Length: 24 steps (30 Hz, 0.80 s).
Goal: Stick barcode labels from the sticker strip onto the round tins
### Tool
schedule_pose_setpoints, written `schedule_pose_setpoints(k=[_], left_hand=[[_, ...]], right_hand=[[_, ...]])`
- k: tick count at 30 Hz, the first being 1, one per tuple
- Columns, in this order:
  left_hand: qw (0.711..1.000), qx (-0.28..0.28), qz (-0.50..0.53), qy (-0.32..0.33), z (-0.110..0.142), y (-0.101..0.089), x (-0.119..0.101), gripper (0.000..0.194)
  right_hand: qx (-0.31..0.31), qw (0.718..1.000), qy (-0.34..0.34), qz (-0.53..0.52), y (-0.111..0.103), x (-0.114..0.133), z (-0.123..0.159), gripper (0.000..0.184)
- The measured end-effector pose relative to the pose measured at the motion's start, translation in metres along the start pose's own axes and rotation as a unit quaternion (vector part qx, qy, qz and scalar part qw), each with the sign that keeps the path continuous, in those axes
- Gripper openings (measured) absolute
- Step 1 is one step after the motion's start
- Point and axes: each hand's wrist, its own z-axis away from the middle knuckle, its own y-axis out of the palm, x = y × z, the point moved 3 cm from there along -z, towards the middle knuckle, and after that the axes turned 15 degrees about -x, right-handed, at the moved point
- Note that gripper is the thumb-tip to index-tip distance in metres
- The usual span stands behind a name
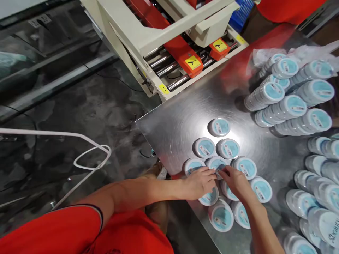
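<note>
Several round tins with pale blue labelled lids lie flat in a cluster on a steel table (185, 120). My left hand (199, 182) and my right hand (236, 181) meet over one tin (216, 163) in the middle of that cluster, fingertips pinched at its near rim. Both hands cover parts of the tins below them, among them one tin (210, 198) under my left hand. A single tin (219, 127) sits apart, farther away. What the fingertips grip at the rim is too small to make out.
Stacked rolls of the same tins (288, 106) lie at the right, some in clear plastic wrap (304, 53). A cream machine with steel rollers and orange guards (193, 63) stands beyond the table. A white cable (90, 155) loops over the grey floor at the left.
</note>
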Motion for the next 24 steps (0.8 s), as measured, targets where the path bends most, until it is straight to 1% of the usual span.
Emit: schedule_pose_setpoints(k=[3, 5, 6, 8, 10, 11, 12, 14, 15, 16, 17, 18, 19, 21, 22, 23, 24], left_hand=[[0.998, 0.029, 0.050, -0.030, -0.002, 0.003, 0.001, 0.022], [0.988, 0.041, 0.125, -0.084, -0.004, 0.004, 0.003, 0.015], [0.979, 0.043, 0.165, -0.115, -0.005, 0.003, 0.004, 0.010], [0.957, 0.038, 0.227, -0.176, -0.007, -0.003, 0.007, 0.005], [0.941, 0.020, 0.249, -0.228, -0.008, -0.017, 0.012, 0.008], [0.928, 0.002, 0.264, -0.262, -0.006, -0.027, 0.015, 0.011], [0.906, -0.018, 0.290, -0.308, -0.003, -0.037, 0.020, 0.014], [0.841, -0.054, 0.356, -0.404, 0.008, -0.057, 0.028, 0.017], [0.808, -0.062, 0.382, -0.444, 0.015, -0.065, 0.031, 0.018], [0.785, -0.060, 0.397, -0.472, 0.023, -0.071, 0.033, 0.019], [0.779, -0.050, 0.398, -0.482, 0.030, -0.075, 0.034, 0.019], [0.787, -0.038, 0.391, -0.475, 0.035, -0.077, 0.034, 0.019], [0.805, -0.028, 0.383, -0.452, 0.039, -0.078, 0.033, 0.017], [0.847, -0.012, 0.376, -0.377, 0.040, -0.077, 0.029, 0.015], [0.861, -0.007, 0.377, -0.342, 0.038, -0.075, 0.026, 0.013], [0.867, -0.001, 0.380, -0.321, 0.036, -0.073, 0.024, 0.013], [0.866, 0.009, 0.386, -0.317, 0.033, -0.071, 0.023, 0.012]], right_hand=[[-0.022, 0.994, -0.018, 0.105, 0.004, 0.004, 0.001, 0.019], [-0.033, 0.981, -0.009, 0.189, 0.005, 0.007, 0.004, 0.019], [-0.036, 0.975, 0.011, 0.221, 0.003, 0.008, 0.005, 0.022], [-0.037, 0.964, 0.075, 0.254, -0.002, 0.010, 0.008, 0.040], [-0.038, 0.960, 0.130, 0.247, -0.006, 0.013, 0.012, 0.056], [-0.037, 0.960, 0.144, 0.236, -0.006, 0.015, 0.014, 0.058], [-0.035, 0.962, 0.149, 0.226, -0.006, 0.017, 0.016, 0.057], [-0.039, 0.966, 0.147, 0.207, -0.003, 0.019, 0.019, 0.053], [-0.044, 0.969, 0.147, 0.193, -0.002, 0.018, 0.021, 0.052], [-0.051, 0.972, 0.149, 0.173, -0.001, 0.016, 0.022, 0.052], [-0.061, 0.976, 0.152, 0.145, -0.001, 0.013, 0.024, 0.051], [-0.075, 0.978, 0.156, 0.113, -0.001, 0.008, 0.026, 0.050], [-0.094, 0.979, 0.162, 0.083, -0.002, 0.004, 0.028, 0.048], [-0.153, 0.972, 0.174, 0.034, -0.007, -0.004, 0.033, 0.043], [-0.187, 0.967, 0.175, 0.014, -0.009, -0.005, 0.037, 0.041], [-0.218, 0.960, 0.173, -0.005, -0.011, -0.003, 0.040, 0.040], [-0.245, 0.955, 0.167, -0.024, -0.012, 0.001, 0.045, 0.040]])
